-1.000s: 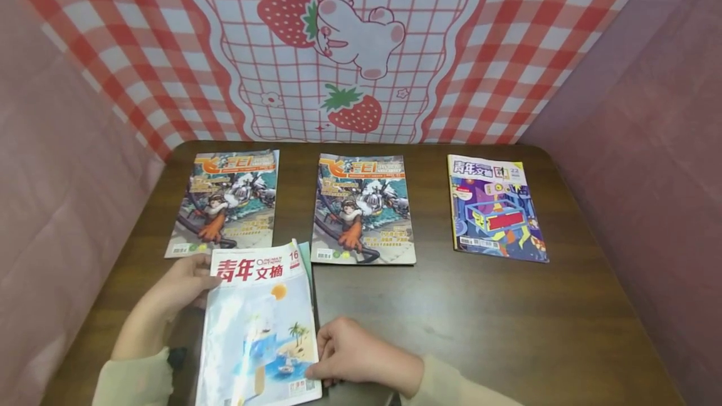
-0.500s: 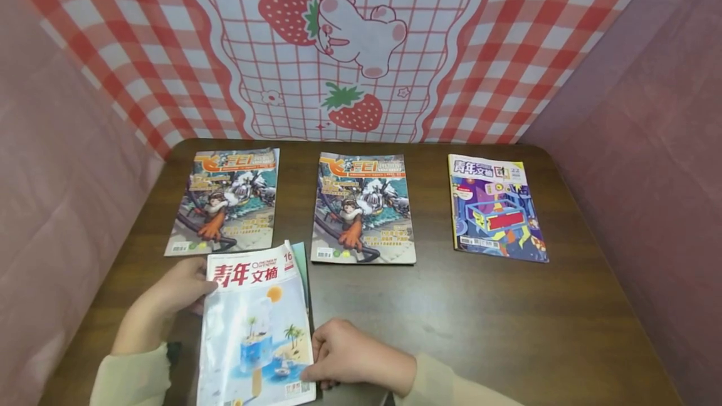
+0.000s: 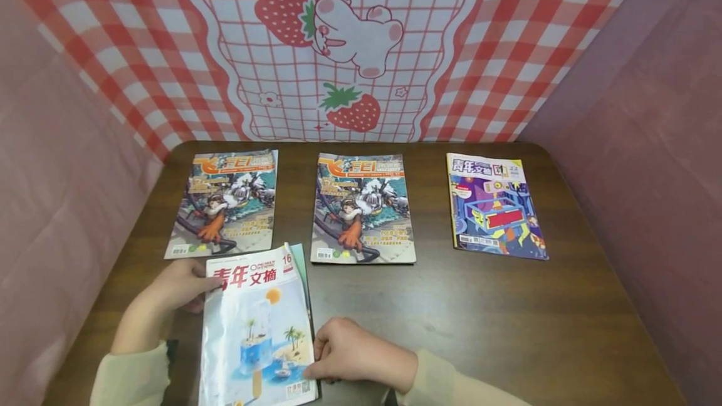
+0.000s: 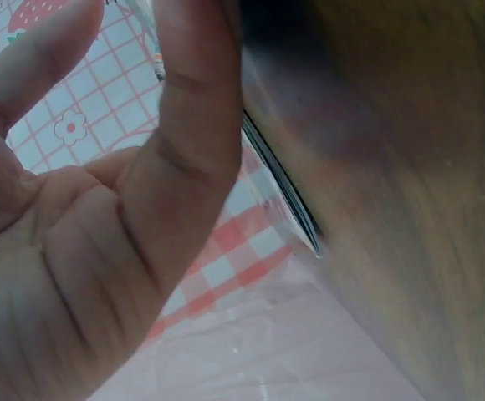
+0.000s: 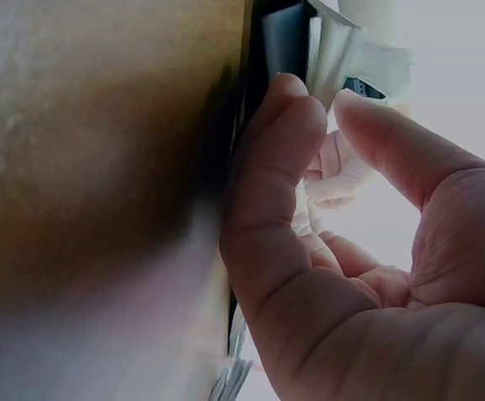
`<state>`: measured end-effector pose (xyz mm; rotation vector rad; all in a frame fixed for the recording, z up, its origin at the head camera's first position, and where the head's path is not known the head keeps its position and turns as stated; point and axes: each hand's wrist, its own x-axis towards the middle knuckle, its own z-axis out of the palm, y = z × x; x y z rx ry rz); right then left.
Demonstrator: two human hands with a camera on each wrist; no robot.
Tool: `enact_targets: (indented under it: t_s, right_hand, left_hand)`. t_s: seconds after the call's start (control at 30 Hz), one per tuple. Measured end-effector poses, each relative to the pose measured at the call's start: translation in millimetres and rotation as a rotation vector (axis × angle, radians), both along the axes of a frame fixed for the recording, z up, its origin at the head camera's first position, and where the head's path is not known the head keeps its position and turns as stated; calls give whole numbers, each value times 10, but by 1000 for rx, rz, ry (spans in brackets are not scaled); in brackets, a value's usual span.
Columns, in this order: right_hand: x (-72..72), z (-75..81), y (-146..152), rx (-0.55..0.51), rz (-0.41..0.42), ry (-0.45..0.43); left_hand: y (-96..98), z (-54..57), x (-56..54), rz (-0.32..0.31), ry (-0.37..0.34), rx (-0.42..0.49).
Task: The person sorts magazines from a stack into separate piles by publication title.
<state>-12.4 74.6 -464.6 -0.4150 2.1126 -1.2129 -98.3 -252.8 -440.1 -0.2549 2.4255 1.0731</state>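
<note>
A white and pale-blue magazine (image 3: 256, 324) with red characters and a popsicle picture lies at the front left in the head view, slightly askew. Behind its right edge shows a strip of a green-edged magazine (image 3: 299, 260). My left hand (image 3: 177, 285) grips the magazine's upper left edge, thumb on the cover and fingers underneath. At the lower right edge my right hand (image 3: 356, 354) pinches it between thumb and curled fingers. The right wrist view shows that thumb and forefinger close to the page edges (image 5: 330, 50). In the left wrist view the fingertips are cut off.
Two matching comic-style magazines lie farther back, one at left (image 3: 225, 205) and one in the middle (image 3: 363, 212). A purple magazine (image 3: 496, 205) lies at right on the brown table (image 3: 479, 324). A checked strawberry cloth (image 3: 338, 49) hangs behind; pink walls (image 3: 637, 143) flank the table.
The popsicle magazine has shifted slightly left over the past second, with both hands still gripping its edges. The other magazines have stayed in place.
</note>
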Motion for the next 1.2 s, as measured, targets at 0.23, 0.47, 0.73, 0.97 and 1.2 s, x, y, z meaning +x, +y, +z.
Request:
enact_targets:
  t_s: [0.23,0.47,0.73,0.97,1.2]
  right_hand:
    - [-23,29,43,48,-7,28]
    - [-106,65,111,1,-56,27]
    - [-302,153,235,-72,-112,105]
    - [-510,265,394,-82,-191,168]
    - [-674,357,555,-70,-284,212]
  left_hand:
    - [-2,70,-35,-18,20,-112]
    - [58,124,-50,-59,123,-75]
    - [240,235,-137,-50,235,-97]
    - [516,322,-208,-14,364,33]
    - [793,368,-295,16,471,112]
